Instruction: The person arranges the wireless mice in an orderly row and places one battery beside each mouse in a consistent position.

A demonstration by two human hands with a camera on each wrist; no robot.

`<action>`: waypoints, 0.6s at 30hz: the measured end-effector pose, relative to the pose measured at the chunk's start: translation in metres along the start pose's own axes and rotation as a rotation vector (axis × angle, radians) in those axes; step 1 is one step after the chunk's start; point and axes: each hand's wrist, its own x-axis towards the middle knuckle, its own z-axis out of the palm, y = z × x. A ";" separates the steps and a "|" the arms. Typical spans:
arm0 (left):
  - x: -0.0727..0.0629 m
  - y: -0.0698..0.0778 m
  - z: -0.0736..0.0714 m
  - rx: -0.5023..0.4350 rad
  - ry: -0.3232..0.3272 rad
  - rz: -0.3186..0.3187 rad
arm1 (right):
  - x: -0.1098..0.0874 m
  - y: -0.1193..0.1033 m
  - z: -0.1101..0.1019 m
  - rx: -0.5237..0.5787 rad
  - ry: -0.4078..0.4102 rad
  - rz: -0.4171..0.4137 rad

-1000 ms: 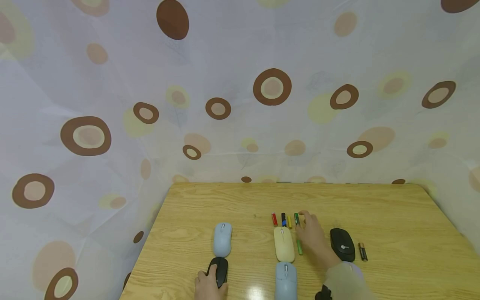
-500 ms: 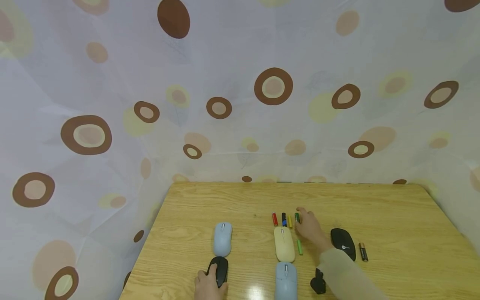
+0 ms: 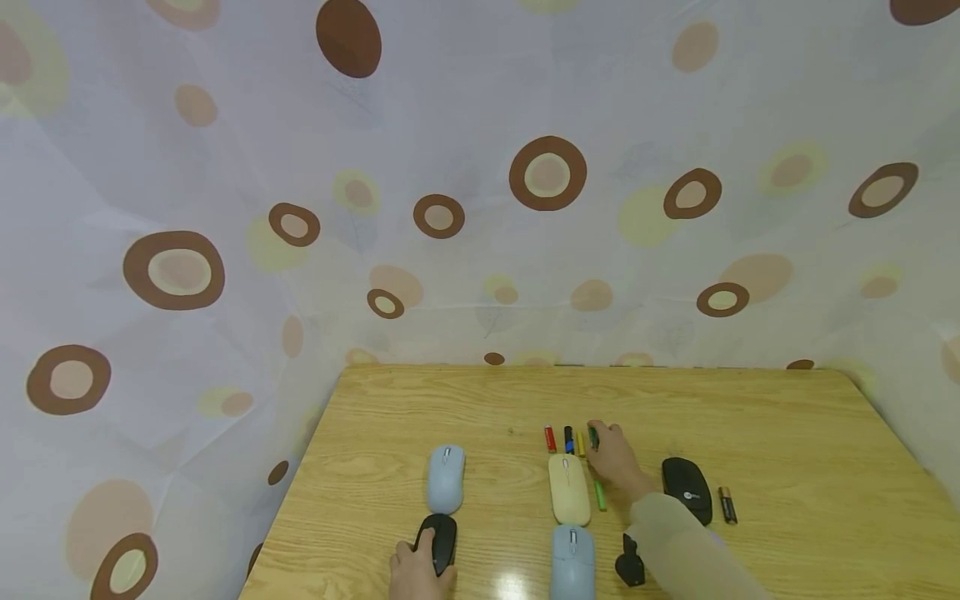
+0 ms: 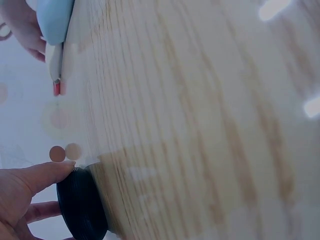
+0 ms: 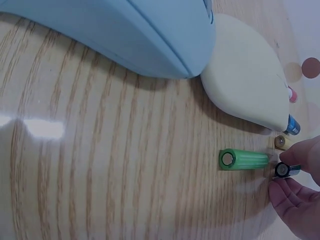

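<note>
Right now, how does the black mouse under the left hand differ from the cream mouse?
Colour: the black mouse is dark, the cream mouse pale yellow.
Handling: the left hand grips the black mouse; no hand grips the cream mouse.
Neighbours: the black mouse has a blue mouse beyond it; the cream mouse has a second blue mouse on its near side.
Both are computer mice pointing roughly away from the person.
</note>
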 end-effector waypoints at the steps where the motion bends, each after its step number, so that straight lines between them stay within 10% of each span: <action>1: 0.000 0.000 0.000 0.000 0.000 0.000 | 0.000 0.000 0.000 0.003 -0.004 0.004; 18: -0.002 0.001 -0.001 0.003 0.028 0.012 | 0.005 0.003 0.000 0.000 -0.004 -0.011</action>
